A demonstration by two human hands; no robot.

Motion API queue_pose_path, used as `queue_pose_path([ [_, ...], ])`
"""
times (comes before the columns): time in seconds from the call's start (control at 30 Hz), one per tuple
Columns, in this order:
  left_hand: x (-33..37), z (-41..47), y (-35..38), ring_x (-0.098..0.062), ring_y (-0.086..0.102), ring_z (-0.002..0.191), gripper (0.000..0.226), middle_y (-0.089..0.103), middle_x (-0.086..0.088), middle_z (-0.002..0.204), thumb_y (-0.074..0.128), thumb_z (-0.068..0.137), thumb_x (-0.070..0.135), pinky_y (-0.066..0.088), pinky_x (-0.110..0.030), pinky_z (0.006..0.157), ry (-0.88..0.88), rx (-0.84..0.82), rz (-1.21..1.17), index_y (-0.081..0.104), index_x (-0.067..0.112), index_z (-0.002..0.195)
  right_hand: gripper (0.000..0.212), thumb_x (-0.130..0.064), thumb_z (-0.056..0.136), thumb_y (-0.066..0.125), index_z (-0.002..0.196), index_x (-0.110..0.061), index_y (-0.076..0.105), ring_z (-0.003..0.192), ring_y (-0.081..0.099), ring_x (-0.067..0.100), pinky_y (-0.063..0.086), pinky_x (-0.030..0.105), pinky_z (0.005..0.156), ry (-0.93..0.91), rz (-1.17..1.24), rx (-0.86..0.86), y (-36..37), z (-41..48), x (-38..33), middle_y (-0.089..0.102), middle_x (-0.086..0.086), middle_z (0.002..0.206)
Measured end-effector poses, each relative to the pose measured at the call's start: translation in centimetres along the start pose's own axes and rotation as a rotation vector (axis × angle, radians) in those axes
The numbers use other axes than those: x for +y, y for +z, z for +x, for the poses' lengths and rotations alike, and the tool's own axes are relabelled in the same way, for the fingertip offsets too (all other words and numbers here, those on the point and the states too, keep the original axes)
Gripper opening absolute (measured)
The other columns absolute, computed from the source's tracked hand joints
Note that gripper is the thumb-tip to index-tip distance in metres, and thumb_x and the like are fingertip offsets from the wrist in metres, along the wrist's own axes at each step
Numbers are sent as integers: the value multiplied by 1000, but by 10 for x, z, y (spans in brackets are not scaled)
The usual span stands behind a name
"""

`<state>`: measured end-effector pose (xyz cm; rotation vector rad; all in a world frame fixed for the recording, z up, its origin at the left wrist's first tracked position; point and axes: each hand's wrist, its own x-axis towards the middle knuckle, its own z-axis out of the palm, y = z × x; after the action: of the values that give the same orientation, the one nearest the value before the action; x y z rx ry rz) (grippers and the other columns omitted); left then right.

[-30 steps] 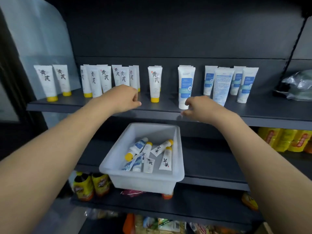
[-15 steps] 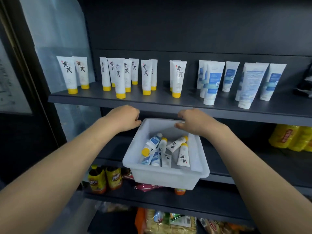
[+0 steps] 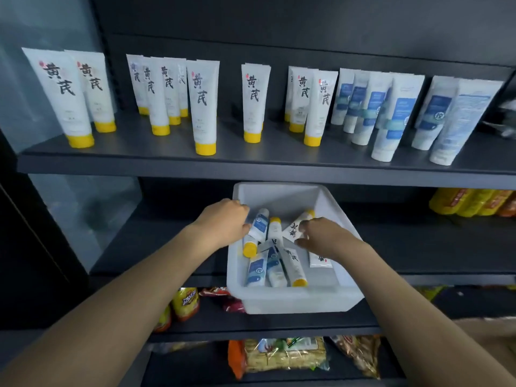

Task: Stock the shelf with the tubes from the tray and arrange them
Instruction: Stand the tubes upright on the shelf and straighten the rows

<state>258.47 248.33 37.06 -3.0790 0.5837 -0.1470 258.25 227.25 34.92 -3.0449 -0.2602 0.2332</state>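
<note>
On dark grey shelving [image 3: 167, 247], upright tubes [image 3: 205, 107] along upper shelf [image 3: 139, 160], white tray [image 3: 293, 303] of loose tubes [image 3: 293, 266] below, left hand [image 3: 223, 222] curled at blue-labelled tube [image 3: 259, 223], grip unclear, right hand [image 3: 326, 236] pinching yellow-capped tube [image 3: 294, 230].

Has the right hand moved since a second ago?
Yes. The right hand has dropped from the front edge of the top shelf into the tray, now over the loose tubes.
</note>
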Motion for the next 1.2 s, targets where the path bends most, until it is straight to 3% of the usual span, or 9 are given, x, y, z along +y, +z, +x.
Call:
queue_pose_path([
  [0.2,5,37,30,-24,53,108,31,57,-8,115,42,94,30,46,-34,78,77,22,-41,52,10,116,37,-31,92,50,117,-4,53,113,53,30,37,28,76,102,32,-164,37,27,12,57,15,120],
  [0.4,6,73,59,-28,54,107,31,58,-11,115,44,93,29,48,-35,82,65,-72,-25,51,8,115,40,-35,94,47,116,-4,56,109,58,27,39,26,76,128,72,-275,64,60,24,61,13,118],
  [0.57,8,99,86,-29,56,108,36,58,-11,120,49,91,34,49,-36,87,-9,-165,-147,54,8,116,49,-41,86,61,115,-1,57,100,61,27,41,28,75,206,177,-392,91,86,29,65,13,114],
  [0.67,10,110,97,-27,58,102,35,59,-11,118,49,91,35,48,-33,81,-39,-233,-193,55,9,114,59,-42,78,71,118,-2,53,87,53,21,40,27,71,301,321,-394,99,93,33,63,11,114],
  [0.77,11,117,105,-26,58,99,31,59,-11,116,49,91,34,41,-30,73,-64,-275,-221,55,8,107,61,-33,72,79,118,-3,51,85,58,20,51,24,61,413,514,-430,103,100,39,62,10,102],
  [0.83,12,121,108,-26,57,101,30,57,-11,120,49,91,33,41,-30,75,-94,-290,-248,55,9,107,62,-27,72,80,120,-4,49,95,64,24,58,30,73,449,621,-438,102,101,43,63,11,107],
  [0.9,14,126,111,-25,57,103,31,57,-12,121,50,91,32,41,-29,76,-128,-309,-276,56,8,108,64,-24,73,79,125,-7,46,108,62,26,55,36,89,430,627,-425,99,99,48,61,12,120],
  [1.0,18,132,118,-26,57,104,31,59,-13,120,52,90,30,39,-27,75,-185,-337,-306,57,5,108,62,-22,72,79,125,-13,46,112,60,26,52,37,94,443,676,-421,99,98,60,60,10,123],
  [1.2,20,140,137,-22,58,90,30,64,-12,107,56,88,33,44,-28,76,-234,-406,-356,61,4,96,33,-11,73,77,100,-10,59,80,64,13,53,21,62,477,1031,-493,94,91,93,69,2,91],
])
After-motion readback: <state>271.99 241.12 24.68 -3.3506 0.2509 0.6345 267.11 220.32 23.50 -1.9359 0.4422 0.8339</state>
